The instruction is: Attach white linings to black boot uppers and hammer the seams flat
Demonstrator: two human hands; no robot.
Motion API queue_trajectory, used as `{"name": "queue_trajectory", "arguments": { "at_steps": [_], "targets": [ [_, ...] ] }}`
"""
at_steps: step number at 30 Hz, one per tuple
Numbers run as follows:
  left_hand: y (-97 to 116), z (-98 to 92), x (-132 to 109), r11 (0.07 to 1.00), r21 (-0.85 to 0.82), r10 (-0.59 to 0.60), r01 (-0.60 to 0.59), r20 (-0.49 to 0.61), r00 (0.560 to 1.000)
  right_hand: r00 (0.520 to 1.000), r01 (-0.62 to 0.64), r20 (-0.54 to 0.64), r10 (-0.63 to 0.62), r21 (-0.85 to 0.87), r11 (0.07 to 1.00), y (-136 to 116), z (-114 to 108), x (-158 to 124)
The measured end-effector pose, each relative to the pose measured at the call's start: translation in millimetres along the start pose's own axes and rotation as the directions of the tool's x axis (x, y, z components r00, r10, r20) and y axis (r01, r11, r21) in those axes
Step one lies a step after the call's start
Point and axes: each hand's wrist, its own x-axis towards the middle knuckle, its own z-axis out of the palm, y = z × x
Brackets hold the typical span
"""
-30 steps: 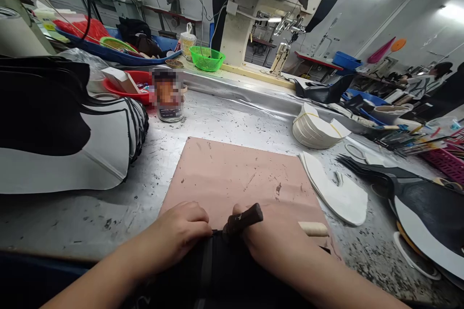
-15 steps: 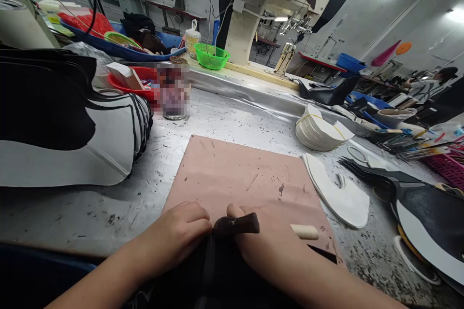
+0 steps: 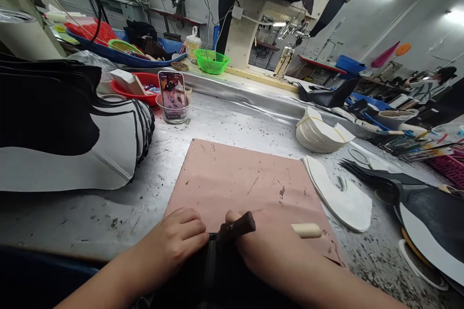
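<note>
Reference: clock face centred on the hammer, 12 o'clock pointing away from the person.

Step in hand, as judged: tapping down the edge or seam of the dark piece. This piece lies at 6 to 7 o'clock, between the two forearms, its upper edge at the near side of the pink board. A lighter strip runs down it. Its lower limit is lost in shadow.

Right grip, at 4 o'clock: closed fully around the hammer. The dark head projects on the 9 o'clock side of the hand; the pale handle emerges at 3 o'clock. The head is over the upper edge of the dark piece; black on black, contact cannot be confirmed.

Left grip, at 9 o'clock: fingers bent and held together, tips at the upper edge of the dark piece, just beside the head. Whether they pinch the edge or only press on it cannot be told.

Surroundings on the surface: stacked black-and-white pieces at 10 o'clock; phone, upright in a clear cup, at 11 o'clock; banded white bundle near 2 o'clock; flat white pieces between 2 and 3 o'clock.

Next move, as judged, calls for: short, controlled strokes; the edge held flat against its support; left fingertips clear of the striking face
</note>
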Motion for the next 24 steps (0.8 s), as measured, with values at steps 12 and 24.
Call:
{"name": "queue_trajectory", "arguments": {
  "at_steps": [12, 24],
  "targets": [
    [-3, -4.3, -2, 0.957, -0.216, -0.191, 0.192, 0.028, 0.981, 0.997, -0.045, -0.052, 0.052, 0.120, 0.992, 1, 10, 5],
    [22, -19.1, -9, 0.955, 0.294, 0.062, -0.040, -0.066, 0.996, 0.999, -0.027, -0.031, 0.027, 0.011, 1.000, -12, -4, 6]
  ]
}}
